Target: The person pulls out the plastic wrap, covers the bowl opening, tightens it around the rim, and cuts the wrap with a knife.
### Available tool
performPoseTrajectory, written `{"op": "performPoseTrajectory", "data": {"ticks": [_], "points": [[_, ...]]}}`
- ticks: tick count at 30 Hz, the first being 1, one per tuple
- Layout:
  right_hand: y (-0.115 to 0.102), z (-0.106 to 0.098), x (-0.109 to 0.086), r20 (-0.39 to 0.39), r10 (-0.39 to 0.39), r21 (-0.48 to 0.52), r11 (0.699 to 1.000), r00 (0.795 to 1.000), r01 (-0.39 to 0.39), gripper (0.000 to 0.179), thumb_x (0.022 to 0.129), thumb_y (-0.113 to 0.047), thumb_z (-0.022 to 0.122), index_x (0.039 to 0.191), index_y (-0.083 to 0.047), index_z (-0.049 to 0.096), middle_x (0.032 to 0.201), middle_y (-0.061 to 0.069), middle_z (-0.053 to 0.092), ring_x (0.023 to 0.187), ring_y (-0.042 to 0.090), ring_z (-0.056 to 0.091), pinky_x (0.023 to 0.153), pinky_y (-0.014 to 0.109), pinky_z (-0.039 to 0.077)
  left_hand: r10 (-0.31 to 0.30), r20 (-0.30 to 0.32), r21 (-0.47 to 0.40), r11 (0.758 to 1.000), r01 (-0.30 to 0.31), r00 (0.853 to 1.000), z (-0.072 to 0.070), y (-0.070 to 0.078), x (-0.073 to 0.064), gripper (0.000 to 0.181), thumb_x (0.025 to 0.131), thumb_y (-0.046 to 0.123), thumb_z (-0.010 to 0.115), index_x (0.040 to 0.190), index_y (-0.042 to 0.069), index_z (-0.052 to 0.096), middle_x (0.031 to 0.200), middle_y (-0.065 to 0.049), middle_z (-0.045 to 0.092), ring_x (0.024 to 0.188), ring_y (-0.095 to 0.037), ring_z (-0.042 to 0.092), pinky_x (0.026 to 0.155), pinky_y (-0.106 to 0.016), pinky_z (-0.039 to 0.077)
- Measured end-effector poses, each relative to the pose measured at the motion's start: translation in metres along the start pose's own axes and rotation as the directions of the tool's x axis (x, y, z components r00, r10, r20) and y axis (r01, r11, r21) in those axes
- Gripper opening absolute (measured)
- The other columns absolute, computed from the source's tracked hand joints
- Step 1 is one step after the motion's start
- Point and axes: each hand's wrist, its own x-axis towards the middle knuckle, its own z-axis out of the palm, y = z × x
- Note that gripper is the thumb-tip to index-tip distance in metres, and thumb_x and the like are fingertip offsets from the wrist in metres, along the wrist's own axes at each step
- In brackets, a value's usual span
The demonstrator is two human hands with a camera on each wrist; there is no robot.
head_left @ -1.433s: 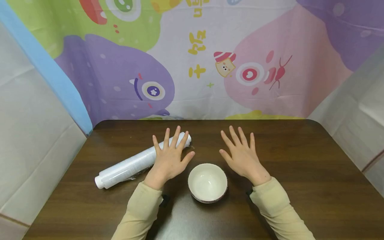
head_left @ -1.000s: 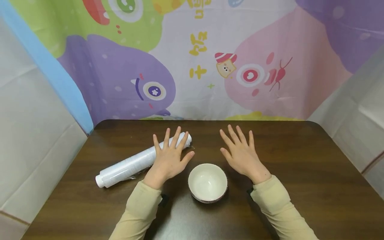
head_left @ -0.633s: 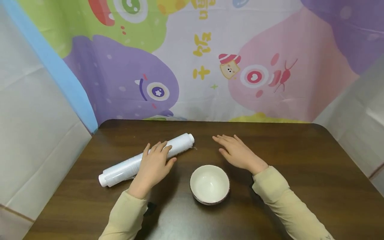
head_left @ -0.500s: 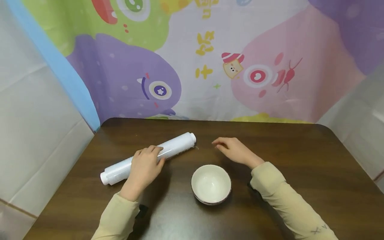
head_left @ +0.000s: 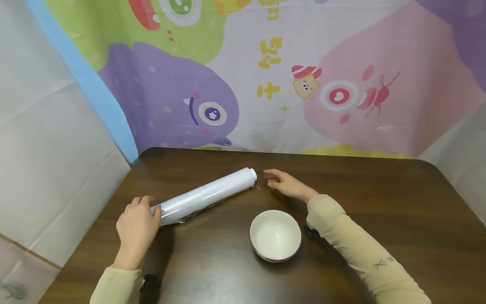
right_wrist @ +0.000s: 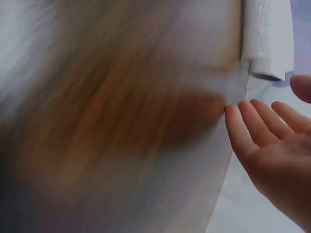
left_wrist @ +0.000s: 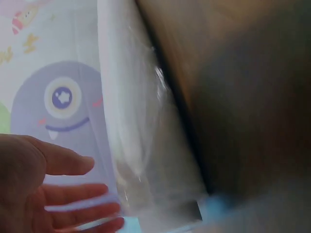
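Note:
A white roll of cling film point(head_left: 209, 196) lies slantwise on the dark wooden table, a bit of film loose along its lower edge. My left hand point(head_left: 137, 226) is over the roll's left end and hides it in the head view. In the left wrist view that hand's fingers point(left_wrist: 80, 194) are loosely bent beside the roll point(left_wrist: 141, 111), not wrapped round it. My right hand point(head_left: 286, 183) hovers just past the roll's right end, holding nothing; its fingers point(right_wrist: 260, 121) are slightly bent. A white bowl point(head_left: 275, 235) with a dark outer side stands in front of the right hand.
The wooden table point(head_left: 228, 270) has rounded back corners. A patterned cloth point(head_left: 265, 126) with cartoon figures hangs behind it. Pale wall panels point(head_left: 68, 160) stand at the sides.
Both hands were spread flat earlier. My left hand has moved left and nearer, from the roll's middle to its left end. The right hand has turned and moved toward the right end.

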Motion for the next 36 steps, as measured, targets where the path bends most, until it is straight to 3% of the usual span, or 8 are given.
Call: {"op": "performPoseTrajectory", "data": {"ticks": [2, 5, 9, 20, 27, 36], "points": [[0.0, 0.002, 0.002, 0.023, -0.015, 0.011, 1.0, 1.0, 0.015, 0.052, 0.095, -0.006, 0.042, 0.141, 0.004, 0.021, 0.142, 0.026, 0.029, 0.129, 0.039, 0.031, 0.102, 0.048, 0.033, -0.078, 0.067, 0.01, 0.997, 0.077, 0.995, -0.002, -0.003, -0.002, 0.034, 0.084, 0.022, 0.056, 0.104, -0.006, 0.058, 0.1, -0.027, 0.057, 0.086, -0.047, 0.054, 0.061, -0.057, 0.042], [-0.002, 0.004, 0.005, 0.039, -0.034, 0.019, 0.999, 0.999, 0.034, 0.054, 0.094, -0.004, 0.041, 0.142, 0.003, 0.017, 0.143, 0.025, 0.028, 0.129, 0.04, 0.031, 0.103, 0.05, 0.03, -0.184, 0.171, 0.02, 0.983, 0.183, 0.968, -0.002, -0.007, -0.005, 0.045, 0.087, 0.029, 0.051, 0.109, -0.01, 0.051, 0.102, -0.032, 0.051, 0.088, -0.052, 0.051, 0.061, -0.059, 0.04], [-0.006, 0.008, 0.005, 0.061, -0.024, 0.048, 0.999, 0.998, 0.021, 0.055, 0.093, -0.003, 0.042, 0.143, -0.001, 0.019, 0.141, 0.023, 0.033, 0.129, 0.037, 0.033, 0.103, 0.05, 0.029, -0.242, 0.236, 0.016, 0.969, 0.245, 0.941, -0.001, -0.011, -0.007, 0.048, 0.089, 0.032, 0.047, 0.11, -0.011, 0.048, 0.1, -0.034, 0.051, 0.081, -0.056, 0.052, 0.057, -0.059, 0.04], [-0.004, 0.007, 0.0, 0.046, -0.048, -0.018, 0.999, 0.998, 0.049, 0.051, 0.093, -0.001, 0.042, 0.141, -0.003, 0.026, 0.137, 0.022, 0.038, 0.126, 0.036, 0.037, 0.101, 0.048, 0.032, -0.186, 0.172, -0.074, 0.977, 0.201, 0.967, 0.005, -0.007, -0.004, 0.039, 0.086, 0.026, 0.054, 0.105, -0.008, 0.057, 0.097, -0.031, 0.056, 0.083, -0.054, 0.053, 0.066, -0.06, 0.041], [-0.005, -0.002, -0.008, -0.023, -0.006, -0.131, 0.991, 1.0, 0.003, 0.046, 0.093, -0.005, 0.045, 0.137, -0.005, 0.033, 0.131, 0.019, 0.046, 0.121, 0.033, 0.044, 0.098, 0.047, 0.036, -0.141, 0.186, -0.082, 0.984, 0.159, 0.972, 0.011, 0.004, 0.003, 0.04, 0.087, 0.026, 0.053, 0.106, -0.009, 0.057, 0.099, -0.032, 0.056, 0.086, -0.053, 0.054, 0.069, -0.06, 0.042], [0.0, -0.014, -0.026, -0.121, 0.013, -0.229, 0.972, 0.993, -0.04, 0.041, 0.091, -0.007, 0.048, 0.131, -0.004, 0.039, 0.123, 0.019, 0.054, 0.115, 0.032, 0.05, 0.094, 0.047, 0.041, -0.033, 0.206, -0.1, 0.993, 0.055, 0.978, 0.021, 0.022, 0.012, 0.039, 0.087, 0.024, 0.054, 0.107, -0.01, 0.059, 0.099, -0.032, 0.058, 0.085, -0.051, 0.056, 0.072, -0.058, 0.044]]}}
